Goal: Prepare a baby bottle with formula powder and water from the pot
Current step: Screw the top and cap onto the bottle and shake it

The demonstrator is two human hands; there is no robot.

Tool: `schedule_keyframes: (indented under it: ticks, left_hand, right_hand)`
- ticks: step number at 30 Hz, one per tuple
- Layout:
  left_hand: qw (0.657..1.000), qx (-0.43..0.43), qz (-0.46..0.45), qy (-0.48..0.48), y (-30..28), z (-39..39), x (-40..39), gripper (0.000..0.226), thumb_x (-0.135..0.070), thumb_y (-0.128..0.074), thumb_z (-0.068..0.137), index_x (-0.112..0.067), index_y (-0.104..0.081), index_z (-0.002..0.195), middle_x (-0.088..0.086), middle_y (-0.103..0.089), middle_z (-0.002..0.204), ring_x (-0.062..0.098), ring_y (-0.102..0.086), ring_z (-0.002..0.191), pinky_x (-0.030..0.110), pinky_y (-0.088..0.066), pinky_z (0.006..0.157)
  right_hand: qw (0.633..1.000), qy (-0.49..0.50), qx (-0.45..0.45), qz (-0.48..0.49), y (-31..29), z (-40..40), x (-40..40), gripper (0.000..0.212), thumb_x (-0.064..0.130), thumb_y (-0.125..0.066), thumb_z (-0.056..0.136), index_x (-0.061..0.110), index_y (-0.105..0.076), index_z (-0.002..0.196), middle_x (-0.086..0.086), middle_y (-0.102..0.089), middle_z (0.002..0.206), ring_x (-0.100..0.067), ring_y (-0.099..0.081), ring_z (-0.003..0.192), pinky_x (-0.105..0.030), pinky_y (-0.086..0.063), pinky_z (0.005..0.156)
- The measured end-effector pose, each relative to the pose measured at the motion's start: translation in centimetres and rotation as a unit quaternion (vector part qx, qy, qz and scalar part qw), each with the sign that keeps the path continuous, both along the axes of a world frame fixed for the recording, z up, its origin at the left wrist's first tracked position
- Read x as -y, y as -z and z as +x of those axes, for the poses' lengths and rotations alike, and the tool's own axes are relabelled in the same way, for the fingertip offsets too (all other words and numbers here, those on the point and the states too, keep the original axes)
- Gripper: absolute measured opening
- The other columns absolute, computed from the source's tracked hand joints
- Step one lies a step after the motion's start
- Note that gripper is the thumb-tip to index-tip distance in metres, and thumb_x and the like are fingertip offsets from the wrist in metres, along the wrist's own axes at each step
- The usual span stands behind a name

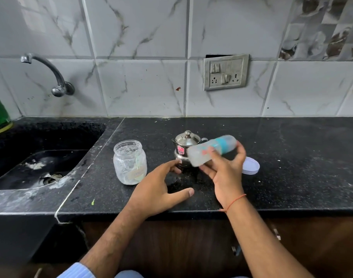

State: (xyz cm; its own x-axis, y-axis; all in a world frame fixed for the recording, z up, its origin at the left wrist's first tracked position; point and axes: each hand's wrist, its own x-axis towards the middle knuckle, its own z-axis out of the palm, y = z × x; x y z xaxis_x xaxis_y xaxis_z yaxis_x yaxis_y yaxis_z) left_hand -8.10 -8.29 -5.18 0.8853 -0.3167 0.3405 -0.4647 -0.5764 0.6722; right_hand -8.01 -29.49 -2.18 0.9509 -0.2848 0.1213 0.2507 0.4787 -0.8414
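From the head camera: the right hand (225, 169) grips a baby bottle (210, 149), blurred and tipped nearly sideways, its teal collar and cap end pointing up and away from the hand, above a black stone counter (292, 157). The left hand (158, 187) hovers open just beside it, fingers spread, holding nothing. Directly beyond both hands stands a small lidded steel pot (184, 151), partly hidden by the bottle. Left of the left hand sits an open glass jar (130, 162) holding white powder. A white lid (251, 166) lies just behind the right hand.
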Motion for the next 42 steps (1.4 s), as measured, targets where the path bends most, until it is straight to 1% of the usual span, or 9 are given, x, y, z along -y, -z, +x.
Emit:
schedule_keyframes:
  ticks: [4,8,11,17,20,25,30,36,42]
  left_hand:
    - [1.0,0.014,0.009,-0.007,0.1,0.0,0.0,0.103,-0.084,-0.08,0.074,-0.039,-0.048,0.161,-0.029,-0.065,0.14,-0.013,-0.065,0.101,0.023,-0.054,0.091]
    - [1.0,0.0,0.007,-0.003,0.2,0.1,0.0,0.101,-0.084,-0.079,0.074,-0.042,-0.048,0.161,-0.034,-0.063,0.136,-0.013,-0.062,0.083,0.023,-0.052,0.08]
    - [1.0,0.009,0.017,-0.011,0.2,0.1,-0.1,0.104,-0.086,-0.079,0.073,-0.039,-0.048,0.161,-0.029,-0.065,0.142,-0.008,-0.066,0.119,0.03,-0.057,0.103]
    - [1.0,0.001,-0.006,0.004,0.1,-0.1,0.1,0.103,-0.085,-0.079,0.074,-0.042,-0.047,0.162,-0.034,-0.064,0.131,-0.01,-0.058,0.072,0.022,-0.048,0.074]
    - [1.0,0.001,-0.003,0.005,0.1,0.1,-0.1,0.104,-0.085,-0.079,0.074,-0.042,-0.046,0.163,-0.034,-0.064,0.132,-0.01,-0.059,0.072,0.021,-0.048,0.073]
    - [1.0,-0.007,-0.016,0.011,0.1,0.1,-0.2,0.104,-0.087,-0.077,0.074,-0.041,-0.046,0.162,-0.034,-0.064,0.133,-0.004,-0.061,0.063,0.023,-0.051,0.069]
    - [1.0,-0.003,-0.019,0.011,0.1,0.0,-0.3,0.103,-0.085,-0.077,0.076,-0.041,-0.045,0.164,-0.033,-0.064,0.133,-0.003,-0.062,0.063,0.025,-0.053,0.069]
    - [1.0,0.01,-0.009,0.016,0.0,-0.5,-0.1,0.101,-0.084,-0.076,0.077,-0.042,-0.045,0.164,-0.035,-0.063,0.135,-0.017,-0.061,0.076,0.019,-0.049,0.076]
    - [1.0,0.02,-0.004,0.024,0.1,-0.3,-0.2,0.1,-0.082,-0.077,0.079,-0.042,-0.044,0.164,-0.035,-0.062,0.135,-0.018,-0.06,0.078,0.019,-0.049,0.076]
  right_hand:
    - [0.99,-0.089,0.002,-0.106,0.0,-0.4,-0.2,0.074,-0.002,-0.079,0.089,0.034,-0.041,0.142,-0.022,-0.078,0.11,-0.04,-0.079,0.097,-0.045,-0.065,0.067]
    - [1.0,0.002,-0.005,0.017,-0.1,0.2,0.3,0.067,0.003,-0.076,0.094,0.031,-0.04,0.143,-0.014,-0.076,0.121,-0.039,-0.078,0.104,-0.053,-0.066,0.077]
    - [0.989,-0.104,0.004,-0.106,-0.2,-0.4,0.3,0.073,-0.001,-0.078,0.089,0.033,-0.042,0.143,-0.022,-0.077,0.115,-0.04,-0.078,0.1,-0.051,-0.066,0.073]
    - [0.996,-0.002,0.021,-0.083,-0.3,-0.7,0.6,0.076,-0.002,-0.077,0.091,0.036,-0.039,0.145,-0.017,-0.079,0.114,-0.035,-0.077,0.107,-0.048,-0.066,0.079]
    - [0.968,-0.014,0.05,-0.247,0.3,-1.8,1.9,0.084,-0.003,-0.082,0.087,0.046,-0.041,0.143,-0.013,-0.08,0.114,-0.031,-0.077,0.106,-0.045,-0.064,0.091]
    - [0.904,0.024,0.066,-0.421,0.2,-3.1,4.5,0.091,0.008,-0.088,0.084,0.056,-0.036,0.142,0.003,-0.081,0.108,-0.014,-0.077,0.093,-0.035,-0.063,0.088]
    - [0.809,0.054,0.037,-0.584,-1.5,-3.0,6.6,0.105,0.025,-0.089,0.082,0.06,-0.02,0.152,0.013,-0.076,0.111,-0.007,-0.074,0.093,-0.038,-0.062,0.092]
    - [0.771,0.067,0.006,-0.634,-2.4,-0.4,8.4,0.111,0.025,-0.09,0.079,0.061,-0.017,0.153,0.008,-0.074,0.112,-0.008,-0.071,0.093,-0.042,-0.058,0.094]
    - [0.769,0.082,-0.011,-0.634,-2.2,3.4,9.3,0.101,0.028,-0.091,0.078,0.053,-0.027,0.152,0.007,-0.075,0.116,-0.013,-0.074,0.096,-0.037,-0.056,0.091]
